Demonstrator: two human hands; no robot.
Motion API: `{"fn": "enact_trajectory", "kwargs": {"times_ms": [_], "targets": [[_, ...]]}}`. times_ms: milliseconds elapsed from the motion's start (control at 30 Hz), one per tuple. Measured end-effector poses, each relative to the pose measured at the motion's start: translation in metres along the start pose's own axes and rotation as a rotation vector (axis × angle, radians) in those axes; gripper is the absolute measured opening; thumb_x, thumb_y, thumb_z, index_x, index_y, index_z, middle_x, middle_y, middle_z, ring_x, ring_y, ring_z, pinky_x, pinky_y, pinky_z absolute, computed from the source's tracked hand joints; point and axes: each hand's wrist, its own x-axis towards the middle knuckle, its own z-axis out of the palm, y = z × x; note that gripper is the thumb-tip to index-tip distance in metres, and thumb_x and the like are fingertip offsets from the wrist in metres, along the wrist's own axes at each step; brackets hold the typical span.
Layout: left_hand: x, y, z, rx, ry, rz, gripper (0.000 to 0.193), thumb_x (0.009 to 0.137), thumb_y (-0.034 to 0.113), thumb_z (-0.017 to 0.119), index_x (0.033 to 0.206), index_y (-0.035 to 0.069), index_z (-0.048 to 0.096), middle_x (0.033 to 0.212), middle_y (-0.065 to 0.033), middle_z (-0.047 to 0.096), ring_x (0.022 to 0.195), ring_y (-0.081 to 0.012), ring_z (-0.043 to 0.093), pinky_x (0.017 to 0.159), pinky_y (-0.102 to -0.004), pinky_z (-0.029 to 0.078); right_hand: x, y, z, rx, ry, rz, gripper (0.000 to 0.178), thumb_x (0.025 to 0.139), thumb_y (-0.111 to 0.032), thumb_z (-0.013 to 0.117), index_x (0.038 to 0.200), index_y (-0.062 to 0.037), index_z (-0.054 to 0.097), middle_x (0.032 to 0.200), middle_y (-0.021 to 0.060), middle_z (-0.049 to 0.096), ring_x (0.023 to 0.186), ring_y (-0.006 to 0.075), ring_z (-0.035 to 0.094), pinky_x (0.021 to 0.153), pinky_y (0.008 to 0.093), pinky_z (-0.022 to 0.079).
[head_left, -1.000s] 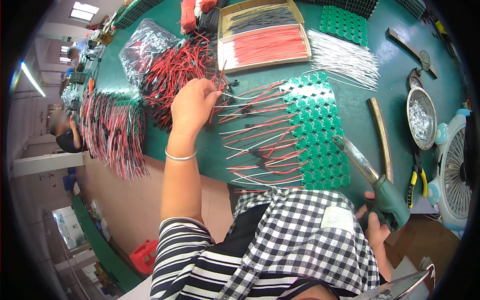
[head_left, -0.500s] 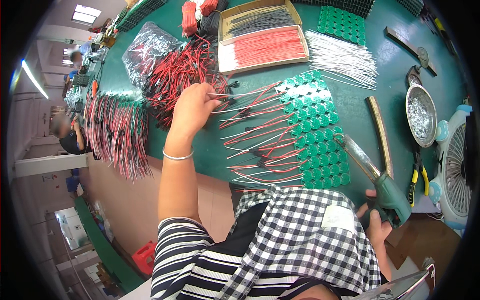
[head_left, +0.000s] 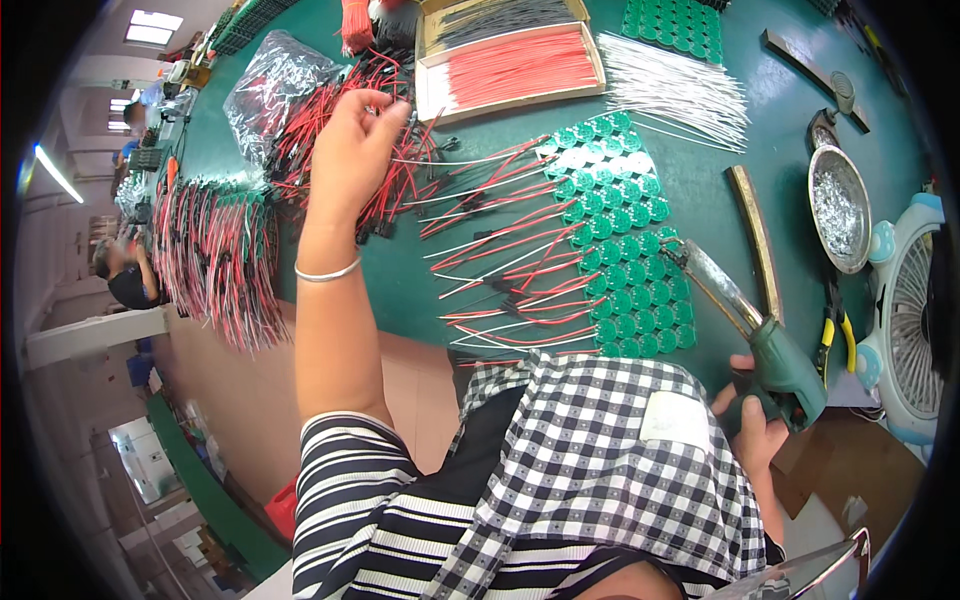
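Note:
My left hand (head_left: pixel 352 150) is over a heap of red and black wires with black connectors (head_left: pixel 300 125). Its fingers are curled; whatever they grip is hidden. My right hand (head_left: pixel 755 432) is wrapped round the handle of a green soldering gun (head_left: pixel 785 370), whose long metal tip points at the boards. A panel of round green circuit boards (head_left: pixel 632 275) lies in front of me, with red, white and black wires (head_left: pixel 510 250) reaching leftward from its left edge.
Beyond the boards are a cardboard box (head_left: pixel 510 108) of red and black wires, loose white wires (head_left: pixel 670 90) and another green panel (head_left: pixel 672 30). At right are a bar (head_left: pixel 755 240), a metal dish (head_left: pixel 838 210), yellow-handled pliers (head_left: pixel 838 335) and a fan (head_left: pixel 905 320). Wired boards (head_left: pixel 215 260) hang at left.
My left hand has left the white wire at the panel and moved up and left, over the wire heap. The right hand still holds the soldering gun. The whole view has shifted slightly.

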Motion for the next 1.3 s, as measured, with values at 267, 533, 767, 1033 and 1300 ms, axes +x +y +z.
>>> {"fn": "enact_trajectory", "kwargs": {"times_ms": [267,533,767,1033,1300], "targets": [[-0.005,0.007,0.035,0.266,0.008,0.091,0.022,0.080,0.018,0.071,0.095,0.005,0.063,0.081,-0.0105,0.068,0.077,-0.0256,0.067,0.071,-0.0356,0.051,-0.001,0.003,0.005,0.010,0.079,-0.023,0.053,0.087,-0.024,0.063,0.125,0.0083,0.045,0.114,0.0198,0.060,0.060,0.0175,0.059,0.055,0.0292,0.047],[0.023,0.011,-0.018,-1.014,0.376,0.139,0.014,0.088,0.003,0.066,0.102,0.002,0.063,0.088,-0.0061,0.068,0.058,-0.0015,0.046,0.048,-0.0166,0.035,-0.002,-0.001,0.006,0.033,0.095,0.022,0.053,0.088,-0.025,0.063,0.127,0.0064,0.045,0.116,0.0186,0.059,0.061,0.0176,0.060,0.050,0.0274,0.046],[-0.075,0.077,0.021,0.061,0.006,0.717,0.020,0.071,0.001,0.069,0.088,0.009,0.064,0.083,-0.0035,0.063,0.074,-0.0203,0.055,0.067,-0.0332,0.043,-0.015,-0.005,-0.017,-0.016,-0.119,0.046,0.058,0.088,-0.024,0.061,0.133,0.0049,0.040,0.119,0.0195,0.058,0.064,0.0222,0.060,0.061,0.0335,0.051],[-0.158,0.093,0.068,0.086,-0.131,0.784,0.029,0.060,0.001,0.073,0.085,0.014,0.067,0.079,0.0031,0.057,0.072,-0.0191,0.050,0.066,-0.0338,0.037,-0.037,-0.014,-0.045,-0.277,-0.331,0.143,0.048,0.083,-0.025,0.061,0.121,0.0028,0.055,0.105,0.0121,0.062,0.072,0.0178,0.059,0.070,0.0321,0.049],[-0.166,0.085,0.070,0.056,-0.114,0.729,0.032,0.058,0.000,0.071,0.086,0.015,0.068,0.077,0.0032,0.054,0.071,-0.0186,0.049,0.063,-0.0333,0.035,-0.021,-0.017,-0.031,-0.550,-0.329,-0.068,0.045,0.081,-0.029,0.065,0.114,0.0007,0.061,0.097,0.0093,0.066,0.088,0.0217,0.062,0.081,0.0353,0.049]]}}
